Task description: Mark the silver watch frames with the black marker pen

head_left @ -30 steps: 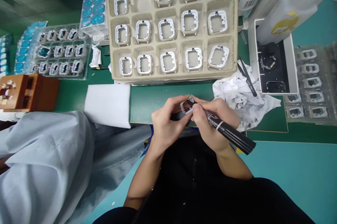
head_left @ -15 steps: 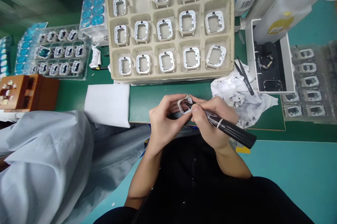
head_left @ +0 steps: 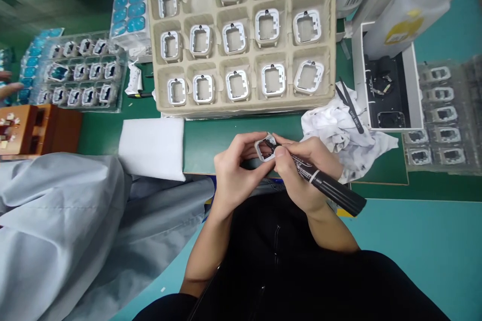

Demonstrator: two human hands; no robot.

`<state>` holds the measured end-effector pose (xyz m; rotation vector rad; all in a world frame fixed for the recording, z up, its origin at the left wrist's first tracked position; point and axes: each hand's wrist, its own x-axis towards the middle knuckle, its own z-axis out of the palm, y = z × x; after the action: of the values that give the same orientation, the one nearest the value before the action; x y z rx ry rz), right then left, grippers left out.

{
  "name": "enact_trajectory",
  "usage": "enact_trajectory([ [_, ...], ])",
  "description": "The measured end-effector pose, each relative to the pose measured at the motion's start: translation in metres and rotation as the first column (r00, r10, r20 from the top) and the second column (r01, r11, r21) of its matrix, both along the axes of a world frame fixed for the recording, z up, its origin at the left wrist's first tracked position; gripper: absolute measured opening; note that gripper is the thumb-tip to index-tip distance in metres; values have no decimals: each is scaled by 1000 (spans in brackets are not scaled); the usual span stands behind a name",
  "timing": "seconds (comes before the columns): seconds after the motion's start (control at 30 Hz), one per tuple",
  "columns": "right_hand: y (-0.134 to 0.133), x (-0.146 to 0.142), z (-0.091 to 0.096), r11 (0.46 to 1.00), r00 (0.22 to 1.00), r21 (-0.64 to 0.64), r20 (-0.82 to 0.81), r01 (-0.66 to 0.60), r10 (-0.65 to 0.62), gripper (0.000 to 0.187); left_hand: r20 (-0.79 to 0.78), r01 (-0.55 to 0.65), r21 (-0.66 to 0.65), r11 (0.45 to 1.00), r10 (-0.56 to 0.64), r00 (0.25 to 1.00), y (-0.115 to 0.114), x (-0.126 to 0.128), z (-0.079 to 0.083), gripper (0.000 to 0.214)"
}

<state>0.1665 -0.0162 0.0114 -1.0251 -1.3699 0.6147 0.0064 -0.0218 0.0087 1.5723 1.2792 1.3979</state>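
My left hand is closed around a small white square frame, held just above the near edge of the green mat. In my right hand I grip a black marker, and its tip touches the inside of the frame. Beyond my hands lies a beige pulp tray whose pockets hold several matching white frames; one pocket in the back row is bare.
A crumpled stained white cloth with black tweezers lies to the right. A white box and clear part trays stand further right. At left are a white pad, a clear tray, a brown fixture and a co-worker's grey sleeve.
The frame has turned slightly in my left fingers and the marker tip has shifted along its inner edge. Another person's fingertips have appeared at the far left edge.
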Motion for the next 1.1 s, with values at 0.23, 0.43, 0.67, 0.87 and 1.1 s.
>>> enact_trajectory([
  [0.23, 1, -1, 1, 1000, 1000, 17, 3, -5, 4, 11, -76, -7, 39, 999, 10, 997, -2, -1, -4, 41],
  [0.43, 0, 1, -2, 1000, 1000, 8, 5, -12, 12, 12, -154, -19, 47, 999, 26, 988, -4, -3, -8, 37],
  [0.67, -1, 1, -3, 1000, 1000, -6, 7, 1, -1, 11, -153, -9, 58, 998, 18, 988, -4, -4, -7, 40],
  [0.87, 0, 1, -3, 1000, 1000, -9, 1, -6, 6, 9, -148, -15, 53, 998, 23, 989, -4, -4, -6, 41],
  [1.1, -1, 0, 0, 1000, 1000, -20, -2, 10, -10, 11, -155, -12, 46, 999, 19, 988, -5, -4, -8, 38],
])
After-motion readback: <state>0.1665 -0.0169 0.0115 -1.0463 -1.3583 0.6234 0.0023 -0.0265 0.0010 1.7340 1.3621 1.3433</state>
